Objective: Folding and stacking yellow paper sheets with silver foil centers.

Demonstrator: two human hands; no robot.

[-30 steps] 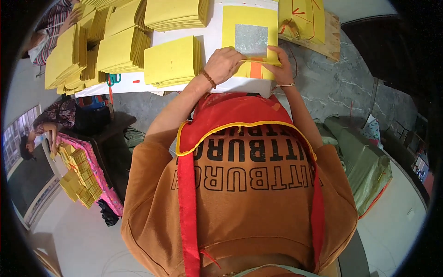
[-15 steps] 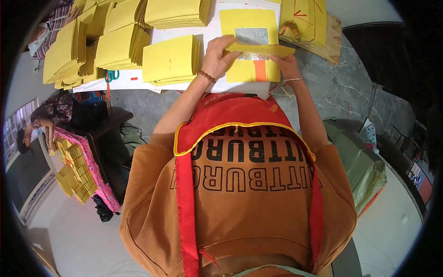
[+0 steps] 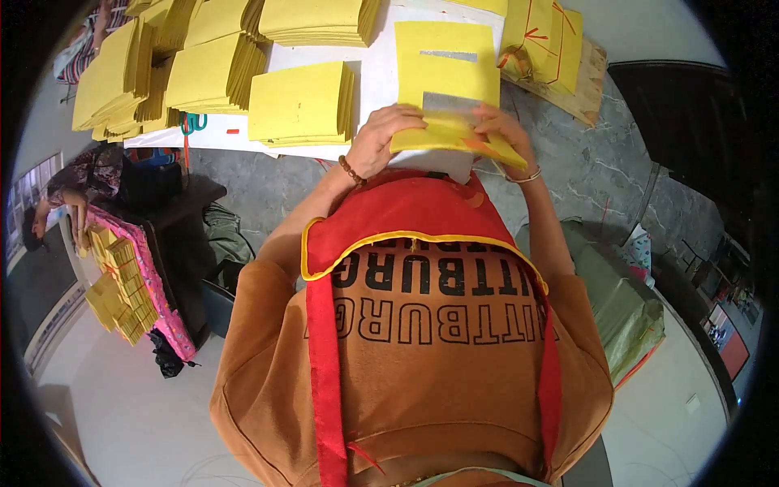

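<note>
Before me at the table's near edge lies a yellow paper sheet (image 3: 446, 73) with a silver foil patch (image 3: 450, 102) and an orange strip (image 3: 482, 146). Its near end is raised off the table and bent. My left hand (image 3: 383, 138) grips the left side of this raised end, thumb and fingers closed on the paper. Opposite it, my right hand (image 3: 507, 136) is at the right side near the orange strip. Its fingers are bent over the paper and slightly blurred. Part of the foil is covered by the folded paper.
Several stacks of yellow paper (image 3: 299, 105) fill the table's left and back. Green-handled scissors (image 3: 192, 123) lie near the front edge. A tied yellow bundle (image 3: 540, 40) stands on a wooden board (image 3: 595, 85) at right. Another person (image 3: 81, 191) works at a pink-covered table (image 3: 150, 276).
Both hands have moved nearer to me, from the sheet's middle to its near end. That end is now raised, and the middle fold lies lower over the foil.
</note>
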